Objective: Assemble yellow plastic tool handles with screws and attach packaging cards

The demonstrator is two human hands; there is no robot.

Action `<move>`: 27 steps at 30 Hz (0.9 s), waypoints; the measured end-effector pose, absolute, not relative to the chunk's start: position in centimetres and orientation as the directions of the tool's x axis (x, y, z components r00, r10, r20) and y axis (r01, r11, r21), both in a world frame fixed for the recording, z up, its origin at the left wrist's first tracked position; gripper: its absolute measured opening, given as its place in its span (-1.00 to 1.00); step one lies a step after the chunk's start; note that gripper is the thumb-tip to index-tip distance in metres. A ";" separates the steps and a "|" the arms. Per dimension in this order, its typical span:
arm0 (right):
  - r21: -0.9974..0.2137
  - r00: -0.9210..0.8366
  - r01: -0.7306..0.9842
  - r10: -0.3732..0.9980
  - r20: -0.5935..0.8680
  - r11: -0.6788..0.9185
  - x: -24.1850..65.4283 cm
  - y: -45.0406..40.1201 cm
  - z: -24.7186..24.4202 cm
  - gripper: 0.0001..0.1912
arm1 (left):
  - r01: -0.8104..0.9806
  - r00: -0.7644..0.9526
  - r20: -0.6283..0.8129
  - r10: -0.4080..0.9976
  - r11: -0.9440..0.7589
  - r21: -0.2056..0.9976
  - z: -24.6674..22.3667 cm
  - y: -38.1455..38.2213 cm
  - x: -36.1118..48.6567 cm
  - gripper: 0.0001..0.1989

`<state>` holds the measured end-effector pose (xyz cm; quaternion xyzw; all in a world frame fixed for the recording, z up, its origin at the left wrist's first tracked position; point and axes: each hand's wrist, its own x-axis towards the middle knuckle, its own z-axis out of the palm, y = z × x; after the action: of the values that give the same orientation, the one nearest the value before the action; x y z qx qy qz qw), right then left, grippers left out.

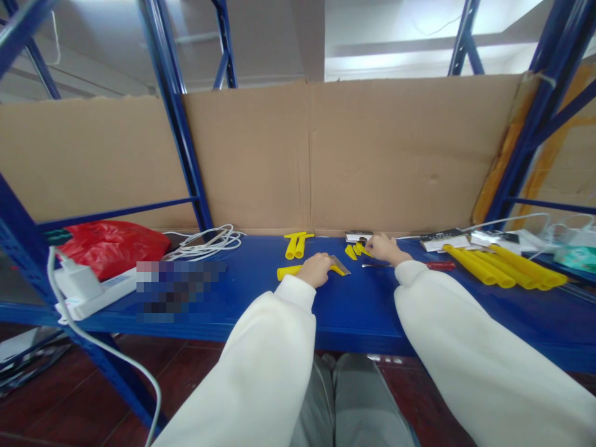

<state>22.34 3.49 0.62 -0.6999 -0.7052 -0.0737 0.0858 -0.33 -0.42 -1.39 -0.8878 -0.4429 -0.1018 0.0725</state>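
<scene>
My left hand [315, 269] is closed around a yellow-handled scraper [287, 272], whose handle end sticks out on the left and whose flat blade shows on the right. Just right of the blade, small yellow pieces [351, 251] lie on the blue table [261, 304]. My right hand [382, 247] is at the right end of these pieces, fingers bent together; what they hold, if anything, is too small to make out. Below that hand lies a screwdriver with a red handle [440, 266]. Two yellow T-shaped tools [295, 246] rest side by side behind my left hand.
Several yellow tubular handles [507, 267] lie at the right, near black-and-white packages [444, 240]. At the left are a red plastic bag [114, 248], a white power strip [109, 292] and coiled white cable [209, 242]. A cardboard panel [372, 155] stands behind, between blue posts.
</scene>
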 end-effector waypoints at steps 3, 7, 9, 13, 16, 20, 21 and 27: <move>0.038 0.000 0.999 0.983 0.185 -0.007 21.9 3.3 0.5 -0.71 | 0.803 0.587 0.227 0.777 -0.594 -0.044 -1.1 -0.7 -0.3 -0.59; 0.076 -0.008 0.997 0.985 0.171 -0.005 21.5 3.1 0.3 -0.67 | 0.800 0.595 0.210 0.776 -0.597 -0.062 -0.9 -0.8 -0.3 -0.59; 0.096 -0.026 0.995 0.982 0.188 0.008 21.4 3.0 0.3 -0.63 | 0.798 0.597 0.213 0.773 -0.599 -0.063 -0.9 -0.7 -0.3 -0.59; 0.148 -0.047 0.989 0.976 0.214 0.015 21.0 2.9 0.0 -0.58 | 0.797 0.597 0.227 0.769 -0.601 -0.061 -1.1 -0.5 -0.3 -0.59; 0.170 -0.037 0.985 0.969 0.245 -0.005 21.0 2.7 -0.2 -0.59 | 0.798 0.598 0.221 0.771 -0.599 -0.068 -1.2 -0.4 -0.3 -0.60; 0.093 0.039 0.993 0.945 0.326 -0.073 21.5 2.4 -0.3 -0.62 | 0.798 0.596 0.227 0.770 -0.599 -0.062 -1.2 -0.3 -0.4 -0.60; 0.040 0.071 0.995 0.930 0.361 -0.091 21.8 2.4 -0.2 -0.63 | 0.797 0.596 0.233 0.769 -0.601 -0.054 -1.2 -0.3 -0.4 -0.60; -0.496 0.294 0.868 0.817 0.497 -0.010 23.2 3.2 0.1 -0.81 | 0.780 0.607 0.258 0.752 -0.626 -0.011 -1.6 0.1 -0.5 -0.61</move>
<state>23.16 3.16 0.12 -0.7100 -0.5933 -0.0340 0.3778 -0.52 0.13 -1.57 -0.8942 -0.4283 -0.1150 0.0613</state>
